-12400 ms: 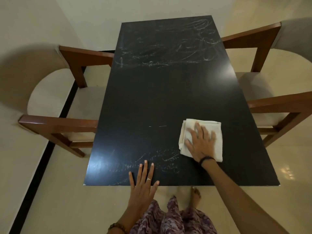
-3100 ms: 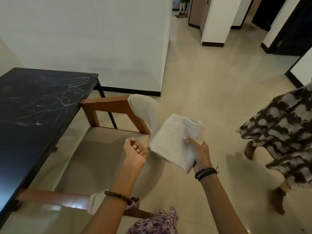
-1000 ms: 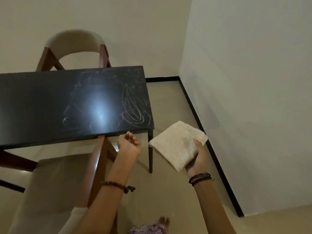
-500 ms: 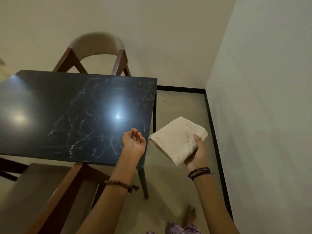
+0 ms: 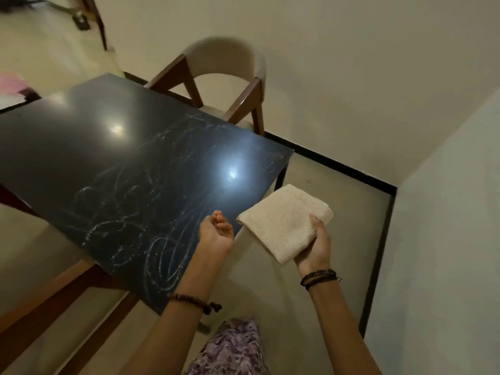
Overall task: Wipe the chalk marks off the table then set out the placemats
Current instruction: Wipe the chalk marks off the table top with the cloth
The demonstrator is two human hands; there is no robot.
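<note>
Right hand point(image 5: 313, 246) has the folded cloth point(image 5: 284, 221) pinched under the thumb just off the table point(image 5: 81, 163) corner, probably lining up a wipe at the chalk scribbles point(image 5: 151, 226), while the left hand point(image 5: 216, 234) hovers loosely curled, holding nothing.

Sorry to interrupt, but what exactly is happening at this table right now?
A person stands at the corner of a black table whose near end is covered in chalk marks. Their right hand holds a folded cream cloth just off the table's edge. Their left hand hovers palm-up, loosely curled and empty. No placemats are laid out.
</note>
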